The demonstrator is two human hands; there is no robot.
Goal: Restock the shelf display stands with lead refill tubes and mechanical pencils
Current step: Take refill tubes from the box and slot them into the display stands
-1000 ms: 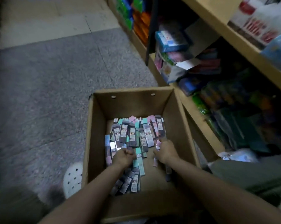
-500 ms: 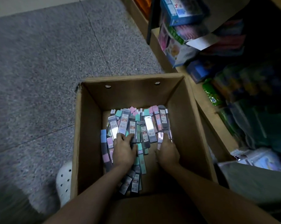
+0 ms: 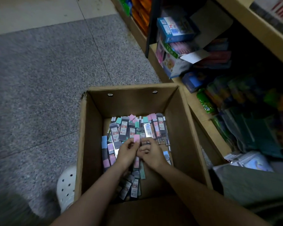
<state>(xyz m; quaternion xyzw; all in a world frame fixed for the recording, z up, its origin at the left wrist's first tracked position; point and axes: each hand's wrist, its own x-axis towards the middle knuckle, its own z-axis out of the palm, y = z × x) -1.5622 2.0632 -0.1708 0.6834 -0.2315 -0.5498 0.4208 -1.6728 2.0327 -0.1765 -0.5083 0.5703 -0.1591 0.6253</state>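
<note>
Both hands, left hand (image 3: pixel 127 152) and right hand (image 3: pixel 151 153), pinch flat pink-capped tube (image 3: pixel 136 138) above cardboard box (image 3: pixel 88 144).

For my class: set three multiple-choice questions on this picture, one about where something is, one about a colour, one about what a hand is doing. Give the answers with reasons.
1. Where do the lead refill tubes lie?
A. on the floor
B. in the cardboard box
C. on a shelf

2. What colour is the cap held up in the fingers?
A. pink
B. yellow
C. black

3. What is the left hand doing?
A. resting flat
B. pinching a pink-capped tube
C. gripping the box wall

Answers: B, the tubes cover the box bottom; A, the raised cap is pink; B, the fingers close on that tube.
</note>
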